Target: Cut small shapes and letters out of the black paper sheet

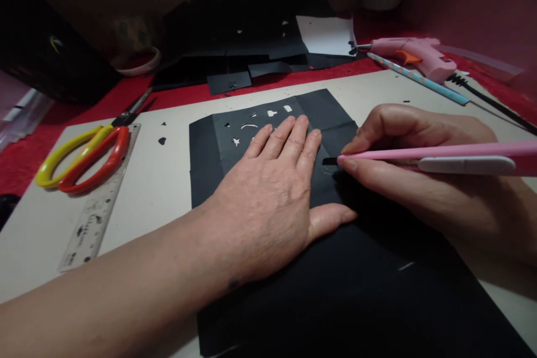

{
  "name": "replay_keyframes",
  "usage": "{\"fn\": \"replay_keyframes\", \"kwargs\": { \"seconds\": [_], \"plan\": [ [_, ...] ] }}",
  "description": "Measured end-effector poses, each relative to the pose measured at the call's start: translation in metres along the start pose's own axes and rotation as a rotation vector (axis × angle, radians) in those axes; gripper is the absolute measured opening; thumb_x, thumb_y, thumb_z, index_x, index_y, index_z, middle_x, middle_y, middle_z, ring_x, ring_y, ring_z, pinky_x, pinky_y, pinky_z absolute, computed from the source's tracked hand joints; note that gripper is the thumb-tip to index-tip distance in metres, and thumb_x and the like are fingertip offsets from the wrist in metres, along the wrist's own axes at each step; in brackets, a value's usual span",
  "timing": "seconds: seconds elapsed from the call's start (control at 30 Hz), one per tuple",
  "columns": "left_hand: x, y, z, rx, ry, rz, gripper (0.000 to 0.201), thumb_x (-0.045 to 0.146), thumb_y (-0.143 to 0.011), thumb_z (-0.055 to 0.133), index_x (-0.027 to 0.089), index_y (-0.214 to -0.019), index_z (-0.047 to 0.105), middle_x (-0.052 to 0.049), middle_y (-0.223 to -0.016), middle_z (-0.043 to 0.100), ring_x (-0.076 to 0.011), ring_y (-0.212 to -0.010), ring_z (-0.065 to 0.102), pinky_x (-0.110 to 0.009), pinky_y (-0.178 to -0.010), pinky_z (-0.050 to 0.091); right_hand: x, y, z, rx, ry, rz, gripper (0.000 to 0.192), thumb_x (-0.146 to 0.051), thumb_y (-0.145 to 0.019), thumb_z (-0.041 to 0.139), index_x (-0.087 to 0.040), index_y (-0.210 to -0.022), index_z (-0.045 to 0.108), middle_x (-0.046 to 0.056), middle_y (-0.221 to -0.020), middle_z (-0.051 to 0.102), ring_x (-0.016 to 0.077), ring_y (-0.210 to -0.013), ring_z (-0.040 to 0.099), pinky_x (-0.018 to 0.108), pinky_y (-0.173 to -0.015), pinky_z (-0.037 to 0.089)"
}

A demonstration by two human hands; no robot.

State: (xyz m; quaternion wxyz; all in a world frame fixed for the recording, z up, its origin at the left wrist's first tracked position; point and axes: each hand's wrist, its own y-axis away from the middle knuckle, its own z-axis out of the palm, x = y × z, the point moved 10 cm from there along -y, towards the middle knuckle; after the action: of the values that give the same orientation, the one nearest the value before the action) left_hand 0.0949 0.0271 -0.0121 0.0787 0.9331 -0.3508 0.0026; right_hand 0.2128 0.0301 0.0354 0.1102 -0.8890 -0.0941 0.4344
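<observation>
The left hand (268, 190) lies flat with fingers spread, pressing the black paper (293, 268) down on the tabletop (159, 179). The right hand (419, 173) pinches a pink craft knife (440, 158), its tip touching the paper just beside the left fingers. To cut well, hold the paper firm and keep fingers off the blade's path. Scissors (88, 154) and a ruler (98, 207) lie to the left, a glue gun (413, 56) far behind.

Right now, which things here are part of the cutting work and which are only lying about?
In use:
left hand, pressed flat on the black paper sheet
right hand, holding the pink craft knife

Lying about:
scissors
clear ruler
pink glue gun
blue pencil
black paper offcuts
</observation>
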Motion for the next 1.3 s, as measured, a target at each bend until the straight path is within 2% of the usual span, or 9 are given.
{"fn": "replay_keyframes", "kwargs": {
  "seconds": [0.37, 0.7, 0.9, 1.03, 1.3],
  "plan": [
    [0.0009, -0.0012, -0.0035, 0.050, 0.026, 0.016, 0.107, 0.080, -0.099, 0.048, 0.003, -0.170, 0.026, -0.021, -0.179, 0.015, -0.0446, -0.168, 0.015, -0.067, -0.135, 0.021, -0.0040, -0.0007, 0.0016, -0.016, 0.016, -0.019, 0.013, -0.026, -0.077, 0.076, -0.026, -0.066, 0.069, -0.006, -0.055, 0.062, 0.0090, -0.050, 0.048, 0.027, -0.042, 0.029],
    [-0.0010, -0.0028, 0.0017, -0.014, -0.007, -0.013, 0.108, 0.083, -0.099, 0.041, 0.008, -0.172, 0.016, -0.018, -0.180, 0.006, -0.0392, -0.169, 0.006, -0.062, -0.137, 0.013, -0.0020, 0.0001, 0.0003, 0.000, 0.024, -0.018, 0.019, -0.029, -0.078, 0.076, -0.025, -0.063, 0.066, -0.003, -0.058, 0.064, 0.0112, -0.055, 0.050, 0.029, -0.047, 0.031],
    [-0.0005, -0.0031, 0.0032, -0.014, -0.006, -0.006, 0.108, 0.083, -0.100, 0.039, 0.007, -0.172, 0.017, -0.018, -0.180, 0.005, -0.0387, -0.170, 0.005, -0.063, -0.137, 0.012, -0.0049, -0.0008, 0.0010, 0.028, 0.047, -0.067, 0.015, -0.031, -0.079, 0.072, -0.026, -0.065, 0.066, -0.004, -0.058, 0.064, 0.0116, -0.053, 0.050, 0.030, -0.047, 0.029],
    [-0.0006, -0.0033, 0.0007, -0.003, 0.020, -0.006, 0.108, 0.083, -0.100, 0.042, 0.006, -0.172, 0.020, -0.018, -0.180, 0.007, -0.0402, -0.169, 0.007, -0.065, -0.137, 0.013, -0.0049, 0.0009, 0.0035, -0.031, 0.123, -0.077, 0.014, -0.028, -0.083, 0.072, -0.026, -0.070, 0.066, -0.003, -0.066, 0.070, 0.0133, -0.059, 0.055, 0.031, -0.049, 0.032],
    [-0.0011, -0.0023, 0.0022, -0.018, 0.040, -0.019, 0.110, 0.084, -0.098, 0.044, 0.008, -0.173, 0.021, -0.017, -0.181, 0.005, -0.0422, -0.169, 0.005, -0.065, -0.137, 0.011, -0.0059, 0.0058, 0.0024, -0.082, 0.170, -0.124, 0.014, -0.025, -0.088, 0.071, -0.027, -0.075, 0.064, -0.003, -0.071, 0.070, 0.0139, -0.063, 0.056, 0.031, -0.051, 0.034]
  ]
}}
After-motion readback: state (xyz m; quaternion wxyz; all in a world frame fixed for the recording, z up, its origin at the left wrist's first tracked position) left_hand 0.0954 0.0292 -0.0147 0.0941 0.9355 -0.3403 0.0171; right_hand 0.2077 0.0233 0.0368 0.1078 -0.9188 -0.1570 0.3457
